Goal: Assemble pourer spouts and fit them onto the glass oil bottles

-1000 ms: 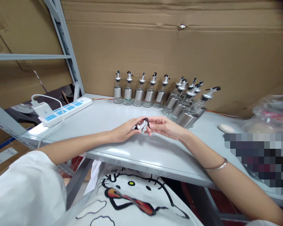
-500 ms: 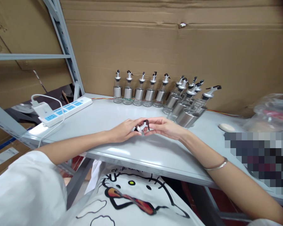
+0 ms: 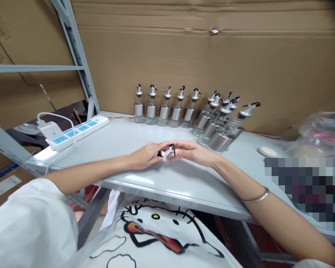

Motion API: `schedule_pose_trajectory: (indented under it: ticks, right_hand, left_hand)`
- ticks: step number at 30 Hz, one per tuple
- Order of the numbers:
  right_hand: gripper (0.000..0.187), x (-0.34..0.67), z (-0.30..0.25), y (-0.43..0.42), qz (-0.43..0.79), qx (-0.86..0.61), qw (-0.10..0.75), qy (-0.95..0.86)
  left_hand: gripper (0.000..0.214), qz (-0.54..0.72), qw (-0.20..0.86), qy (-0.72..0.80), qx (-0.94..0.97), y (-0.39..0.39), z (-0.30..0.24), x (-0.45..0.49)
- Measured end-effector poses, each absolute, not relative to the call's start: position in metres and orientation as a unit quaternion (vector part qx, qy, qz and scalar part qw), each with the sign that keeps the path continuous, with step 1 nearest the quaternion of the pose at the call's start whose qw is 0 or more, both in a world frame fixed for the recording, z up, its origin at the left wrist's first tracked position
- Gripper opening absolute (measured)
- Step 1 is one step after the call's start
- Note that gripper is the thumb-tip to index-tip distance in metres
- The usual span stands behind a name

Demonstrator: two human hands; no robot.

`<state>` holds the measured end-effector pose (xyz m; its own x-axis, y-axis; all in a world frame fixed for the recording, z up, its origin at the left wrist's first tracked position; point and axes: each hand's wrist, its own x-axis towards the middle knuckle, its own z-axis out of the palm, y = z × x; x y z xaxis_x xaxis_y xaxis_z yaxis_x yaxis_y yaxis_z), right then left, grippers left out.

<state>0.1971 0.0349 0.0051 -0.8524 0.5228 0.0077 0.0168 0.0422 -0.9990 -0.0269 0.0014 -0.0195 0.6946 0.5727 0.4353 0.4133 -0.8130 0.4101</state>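
Just above the near middle of the table, a silver pourer spout [image 3: 166,152] with a black flip lever lies on its side between my hands. My left hand [image 3: 145,155] is closed round its base end, fingers over the top and thumb beneath. From the other side my right hand [image 3: 194,152] pinches the lever end with bent fingers. Part of the spout is hidden by my fingers. Behind them stand several glass oil bottles [image 3: 164,111] with steel sleeves, each topped with a similar pourer spout.
A white power strip [image 3: 80,130] with a plugged-in charger [image 3: 51,130] and cable sits on the left of the grey table [image 3: 123,137]. On the right are a white oval object [image 3: 267,151] and clear plastic bags [image 3: 315,137]. Cardboard [image 3: 170,48] backs the table.
Hardly anything differs. My right fingers have shifted slightly around the lever end, and the view has moved a little.
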Motion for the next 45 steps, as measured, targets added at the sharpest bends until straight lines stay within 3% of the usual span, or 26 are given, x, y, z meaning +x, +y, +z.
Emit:
schedule_pose_trajectory:
  ticks: [11,20,34,45]
  right_hand:
    - [0.033,0.196,0.011,0.033,0.593,-0.221,0.205,-0.747]
    - [0.037,0.198,0.010,0.032,0.704,-0.190,0.177,-0.661]
    - [0.038,0.197,0.014,0.029,0.734,-0.210,0.114,-0.636]
    - [0.032,0.196,0.010,0.029,0.748,-0.185,0.141,-0.621]
  left_hand:
    - [0.055,0.280,0.139,0.274,0.909,0.001,-0.020,-0.028]
    - [0.055,0.288,0.168,0.245,0.910,-0.004,-0.017,-0.027]
    - [0.056,0.298,0.170,0.215,0.914,-0.006,-0.015,-0.027]
    - [0.054,0.297,0.196,0.216,0.909,-0.012,-0.013,-0.026]
